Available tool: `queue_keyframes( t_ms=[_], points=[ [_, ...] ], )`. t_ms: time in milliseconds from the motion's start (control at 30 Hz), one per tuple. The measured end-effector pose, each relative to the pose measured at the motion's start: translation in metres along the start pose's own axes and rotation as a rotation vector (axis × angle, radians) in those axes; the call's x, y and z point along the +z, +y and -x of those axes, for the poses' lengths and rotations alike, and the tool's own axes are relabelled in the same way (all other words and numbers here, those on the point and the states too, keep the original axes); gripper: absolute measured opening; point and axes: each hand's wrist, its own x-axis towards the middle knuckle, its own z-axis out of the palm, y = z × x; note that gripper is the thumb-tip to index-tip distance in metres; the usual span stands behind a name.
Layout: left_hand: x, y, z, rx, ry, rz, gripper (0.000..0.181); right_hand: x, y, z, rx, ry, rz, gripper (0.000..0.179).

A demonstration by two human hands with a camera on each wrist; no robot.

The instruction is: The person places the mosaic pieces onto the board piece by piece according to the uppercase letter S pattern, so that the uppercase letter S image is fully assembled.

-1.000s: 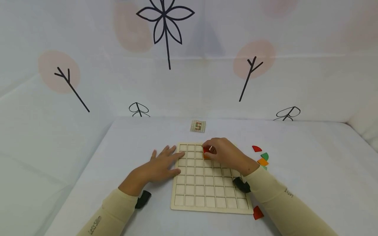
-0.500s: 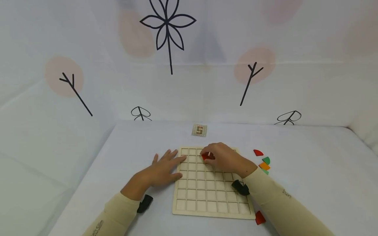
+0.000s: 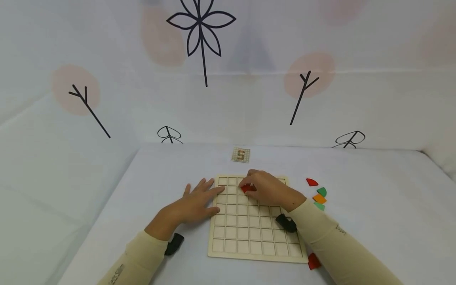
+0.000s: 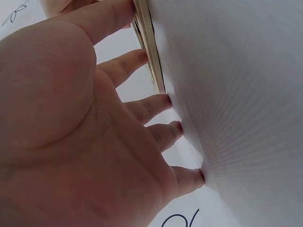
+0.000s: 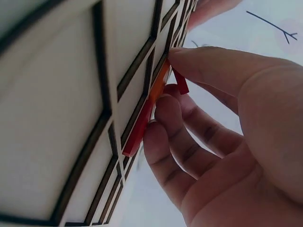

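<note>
A square wooden grid board (image 3: 242, 233) lies on the white table. My right hand (image 3: 268, 190) is over its upper middle and pinches a thin red piece (image 5: 180, 81) between thumb and fingertips, tilted against the grid. Beside it, an orange piece (image 5: 161, 84) and another red piece (image 5: 137, 130) sit at the board's surface, close under my fingers. Part of the upper rows is hidden by the right hand. My left hand (image 3: 194, 206) is spread at the board's left edge; the index finger and thumb touch the board, while other fingertips rest on the table.
Right of the board lie a red quarter-round piece (image 3: 312, 182), a dark green one (image 3: 322, 192), an orange piece (image 3: 319, 198) and a light green one (image 3: 319, 206). Another red piece (image 3: 314, 261) is by the lower right corner. A small card with an S pattern (image 3: 240, 154) lies behind the board.
My right hand has shifted slightly left across the board with the red piece, which appears more tilted. The left hand keeps its place at the edge. The head view has moved a little.
</note>
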Motion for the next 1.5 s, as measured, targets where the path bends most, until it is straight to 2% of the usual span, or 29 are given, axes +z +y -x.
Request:
queue_keyframes(
  t_ms=[267,467,933,1500],
  points=[
    [0.0006,-0.0015,0.0013,0.002,-0.009,0.009,0.064,0.0015,-0.0017,0.0017,-0.022,-0.005,-0.003,0.023],
    [0.0007,-0.0019,0.0004,0.009,-0.001,0.002,0.064,0.0018,0.0005,0.0010,-0.072,0.027,0.007,0.021],
    [-0.0017,-0.0006,0.0007,0.001,0.001,0.005,0.063,0.0008,-0.0019,-0.0014,0.027,0.012,-0.066,0.013],
    [0.0007,-0.0030,-0.0022,0.004,-0.002,-0.006,0.065,0.0009,0.0010,0.0004,-0.018,0.028,-0.033,0.020]
  ],
)
